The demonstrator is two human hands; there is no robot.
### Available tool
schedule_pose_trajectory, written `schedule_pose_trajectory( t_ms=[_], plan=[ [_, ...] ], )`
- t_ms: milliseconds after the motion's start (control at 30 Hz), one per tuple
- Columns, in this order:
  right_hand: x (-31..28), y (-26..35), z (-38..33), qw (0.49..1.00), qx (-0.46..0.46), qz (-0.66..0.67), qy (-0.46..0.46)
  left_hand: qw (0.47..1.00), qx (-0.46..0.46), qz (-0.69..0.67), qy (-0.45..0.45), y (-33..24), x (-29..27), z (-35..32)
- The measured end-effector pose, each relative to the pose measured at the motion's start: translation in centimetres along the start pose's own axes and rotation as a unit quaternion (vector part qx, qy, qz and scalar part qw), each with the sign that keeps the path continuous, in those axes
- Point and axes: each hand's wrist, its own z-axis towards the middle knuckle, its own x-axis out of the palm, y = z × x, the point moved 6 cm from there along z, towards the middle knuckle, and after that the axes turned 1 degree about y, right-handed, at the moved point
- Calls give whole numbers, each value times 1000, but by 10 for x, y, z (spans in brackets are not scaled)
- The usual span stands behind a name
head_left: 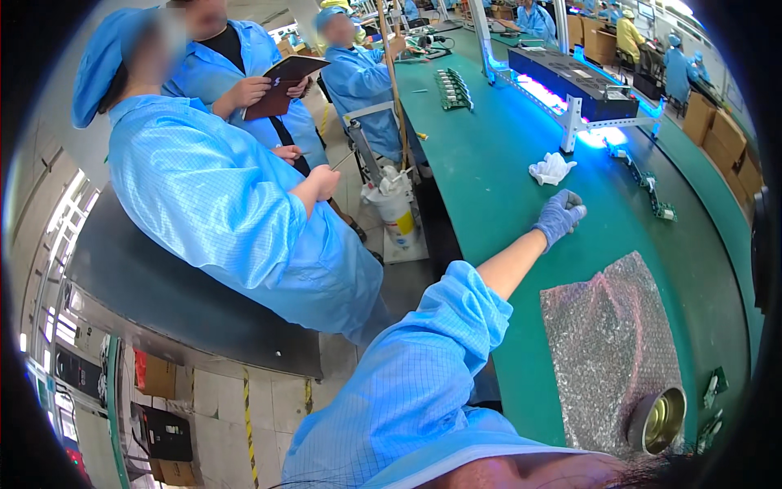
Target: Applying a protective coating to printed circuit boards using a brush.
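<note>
My left hand, in a grey-blue glove, is stretched over the green bench top. Its fingers are curled in, and whatever they may hold is hidden. Just beyond it lies a crumpled white cloth or glove, apart from the fingers. To the right of the hand, a row of slim green circuit boards runs back toward a black lamp unit, which stands on a metal frame and glows blue-violet underneath. My right hand is out of view.
Bubble wrap covers the near bench, with a round metal bowl on its corner. More boards lie at the right. Several green boards sit farther back. Left, people in blue coats stand; one holds a notebook. A white bucket stands below.
</note>
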Motion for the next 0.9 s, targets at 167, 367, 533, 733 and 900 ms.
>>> schedule_pose_trajectory(
  t_ms=[167,367,533,733,900],
  plan=[
    [-4,3,1,1000,6,7,11,999,7,44,9,-3,5,-2],
    [-7,5,3,999,13,15,24,998,9,55,14,0,6,0],
    [-2,11,2,999,17,21,38,995,38,94,11,3,4,4],
    [-2,11,1,998,27,29,52,993,20,116,-3,8,0,3],
    [5,29,-14,998,17,28,57,993,21,118,13,5,14,4]
  ],
)
